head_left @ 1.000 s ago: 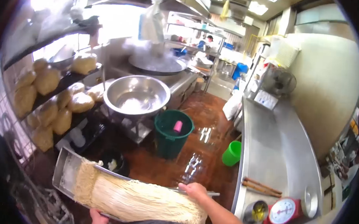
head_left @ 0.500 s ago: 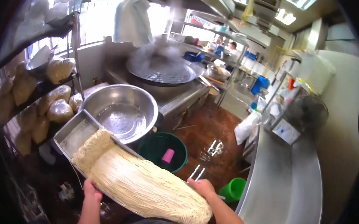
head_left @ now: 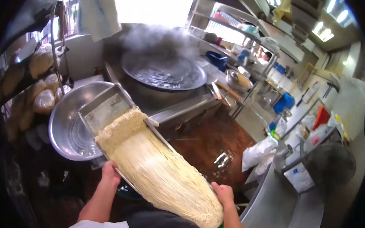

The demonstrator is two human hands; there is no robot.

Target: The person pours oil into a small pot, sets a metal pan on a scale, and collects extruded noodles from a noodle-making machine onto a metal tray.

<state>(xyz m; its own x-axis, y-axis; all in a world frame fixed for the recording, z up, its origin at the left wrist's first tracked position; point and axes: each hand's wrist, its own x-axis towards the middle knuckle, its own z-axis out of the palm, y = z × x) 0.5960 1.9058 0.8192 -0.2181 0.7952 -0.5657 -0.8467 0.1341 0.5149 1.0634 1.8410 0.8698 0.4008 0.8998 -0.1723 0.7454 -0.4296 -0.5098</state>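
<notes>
A long metal tray (head_left: 109,109) is held out over the floor, its far end bare metal and lying over part of the steel basin. Pale noodles (head_left: 160,166) fill the rest of it, bunched up at the far end and laid in long strands toward me. My left hand (head_left: 110,174) is closed on the tray's left edge. On the opposite side, near the close end, my right hand (head_left: 223,193) grips the right edge. Past the tray's far end, a wide wok (head_left: 167,78) of bubbling, steaming liquid sits on the stove.
The large steel basin (head_left: 65,129) stands left of the tray. Wrapped bags (head_left: 44,102) fill a rack at left. A steel counter (head_left: 280,208) runs along the right, beside a fan (head_left: 331,167). The brown floor (head_left: 205,147) looks wet. Another person (head_left: 266,57) is far back.
Both hands have carried the noodle tray forward and to the right, nearer the wok. The view has turned, and the green tub with the pink cup is now mostly hidden beneath the tray.
</notes>
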